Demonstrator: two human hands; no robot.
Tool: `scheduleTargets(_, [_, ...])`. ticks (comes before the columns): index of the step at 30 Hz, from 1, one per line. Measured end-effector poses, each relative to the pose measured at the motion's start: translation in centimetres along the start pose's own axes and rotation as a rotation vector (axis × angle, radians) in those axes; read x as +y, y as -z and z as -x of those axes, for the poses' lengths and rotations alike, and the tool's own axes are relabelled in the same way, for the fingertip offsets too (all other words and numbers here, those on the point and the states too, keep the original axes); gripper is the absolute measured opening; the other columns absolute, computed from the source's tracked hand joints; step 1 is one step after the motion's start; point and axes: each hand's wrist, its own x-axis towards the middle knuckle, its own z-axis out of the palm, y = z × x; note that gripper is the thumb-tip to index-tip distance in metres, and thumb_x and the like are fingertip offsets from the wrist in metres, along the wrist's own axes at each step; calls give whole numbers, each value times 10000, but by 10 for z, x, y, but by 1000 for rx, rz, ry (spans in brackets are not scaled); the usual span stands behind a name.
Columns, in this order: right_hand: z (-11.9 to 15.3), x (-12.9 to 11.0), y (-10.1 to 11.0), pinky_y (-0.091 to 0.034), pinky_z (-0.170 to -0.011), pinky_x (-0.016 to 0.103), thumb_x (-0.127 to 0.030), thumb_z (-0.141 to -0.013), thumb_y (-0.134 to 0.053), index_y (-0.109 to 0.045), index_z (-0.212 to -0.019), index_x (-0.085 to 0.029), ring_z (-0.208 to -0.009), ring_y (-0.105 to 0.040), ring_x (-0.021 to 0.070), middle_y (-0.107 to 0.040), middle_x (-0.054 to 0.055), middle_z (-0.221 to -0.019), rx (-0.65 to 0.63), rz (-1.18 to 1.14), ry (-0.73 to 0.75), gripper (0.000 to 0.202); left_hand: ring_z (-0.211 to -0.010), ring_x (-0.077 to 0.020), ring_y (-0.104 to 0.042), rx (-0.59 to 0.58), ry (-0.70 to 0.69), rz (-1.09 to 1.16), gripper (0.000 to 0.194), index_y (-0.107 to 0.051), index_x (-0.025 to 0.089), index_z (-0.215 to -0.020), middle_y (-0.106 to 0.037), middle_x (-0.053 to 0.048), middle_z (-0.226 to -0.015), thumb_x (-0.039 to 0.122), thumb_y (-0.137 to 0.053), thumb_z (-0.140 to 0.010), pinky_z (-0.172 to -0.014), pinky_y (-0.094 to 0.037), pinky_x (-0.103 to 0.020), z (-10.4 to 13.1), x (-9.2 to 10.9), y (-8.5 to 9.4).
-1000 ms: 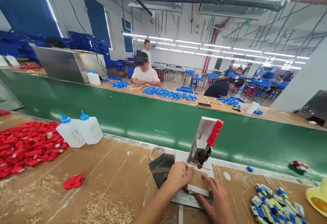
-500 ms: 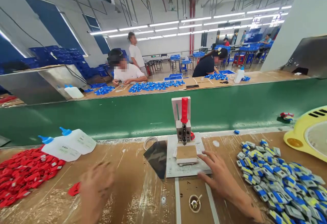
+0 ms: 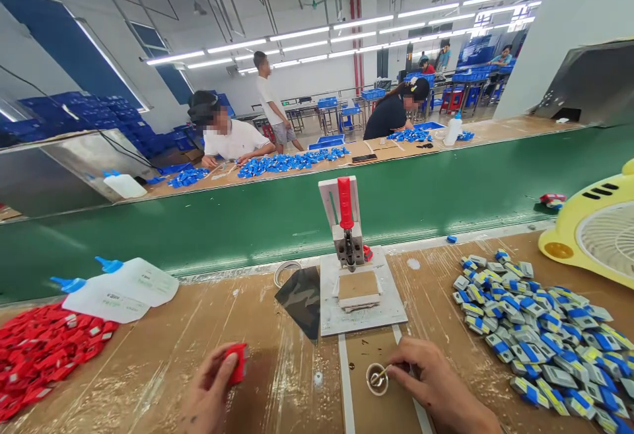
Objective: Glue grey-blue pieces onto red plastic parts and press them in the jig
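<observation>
My left hand point(image 3: 209, 384) is closed on a small red plastic part point(image 3: 238, 362), held above the bench left of centre. My right hand point(image 3: 432, 378) pinches the end of a thin stick point(image 3: 383, 372) that dips into a small round cup point(image 3: 369, 388). The cup stands on a brown board strip with white edges; its contents are too small to make out. Just beyond the cup is a toggle clamp with a red handle point(image 3: 345, 204), mounted on a white base plate point(image 3: 337, 324). A brown-topped block point(image 3: 358, 285) lies on that plate.
Red parts point(image 3: 44, 361) are heaped at left beside two white bottles point(image 3: 153, 280) with blue tips. Grey-and-blue pieces point(image 3: 545, 335) are piled at right, near a yellow fan point(image 3: 559, 246). A dark sheet point(image 3: 301, 302) lies by the clamp. Co-workers sit beyond the green partition point(image 3: 247, 222).
My left hand has picked up a red part and moved right with it. My right hand has come down from beside the block to the cup and taken hold of the stick.
</observation>
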Motion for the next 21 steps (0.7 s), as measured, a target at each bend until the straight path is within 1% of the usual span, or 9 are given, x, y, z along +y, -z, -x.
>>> scheduleTargets(2, [2,-1,4,-536,-698,312,-440,-937,-564,-799,-806,-255,-704,-679,226,-759,37,-747,15,24,8,327,-449,-115,-563,-223,200,315,515,-752,218,-827,-720,16,-664,600,-915,-523,-380,-418,-190,34,10,-45])
scheduleTargets(4, [3,0,10,-529,-673,308,-453,-939,-556,-788,-790,-247,-683,-673,224,-747,40,-727,34,56,13,344,-443,-107,-563,-435,300,464,550,-753,219,-944,-697,24,-652,598,-914,-580,-394,-411,-190,58,19,-83])
scheduleTargets(6, [5,2,16,-520,-647,302,-446,-933,-555,-769,-761,-239,-652,-661,219,-731,37,-700,63,87,7,344,-476,-118,-590,-633,338,480,570,-758,208,-1020,-697,16,-671,571,-913,-608,-442,-447,-217,71,25,-109])
scheduleTargets(8, [6,4,22,-511,-636,295,-429,-932,-556,-751,-739,-235,-638,-657,212,-722,30,-685,81,104,-7,336,-558,-141,-620,-732,272,429,565,-762,194,-1038,-709,8,-707,468,-938,-576,-523,-491,-242,76,27,-124])
scheduleTargets(11, [8,5,28,-506,-636,285,-415,-930,-570,-748,-728,-229,-641,-664,208,-718,25,-675,91,99,-30,328,-719,-198,-677,-707,125,281,530,-725,205,-1087,-760,-6,-788,296,-871,-586,-663,-545,-273,79,24,-128])
scheduleTargets(14, [9,4,30,-515,-634,285,-447,-914,-609,-771,-732,-235,-628,-661,210,-723,24,-659,118,44,-42,324,-807,-249,-720,-688,5,100,361,-708,224,-1012,-803,-43,-874,257,-754,-656,-735,-576,-319,79,20,-122])
scheduleTargets(16, [8,3,30,-521,-628,282,-476,-909,-636,-788,-741,-243,-627,-662,211,-729,26,-662,139,-28,-41,325,-885,-283,-735,-701,-121,-30,286,-750,225,-953,-811,-78,-956,243,-716,-670,-810,-586,-362,77,18,-116])
scheduleTargets(19, [1,1,26,-517,-593,273,-520,-902,-664,-803,-755,-247,-616,-659,209,-732,33,-666,190,-172,-24,340,-1026,-307,-729,-748,-314,-142,361,-797,237,-1059,-786,-109,-1116,213,-706,-710,-917,-573,-391,75,11,-111])
scheduleTargets(21, [-6,-3,21,-504,-551,267,-567,-888,-670,-803,-741,-238,-583,-644,205,-718,37,-639,223,-256,-10,384,-1005,-287,-736,-796,-406,-131,407,-776,239,-1134,-787,-101,-1110,198,-715,-733,-896,-581,-359,75,3,-112])
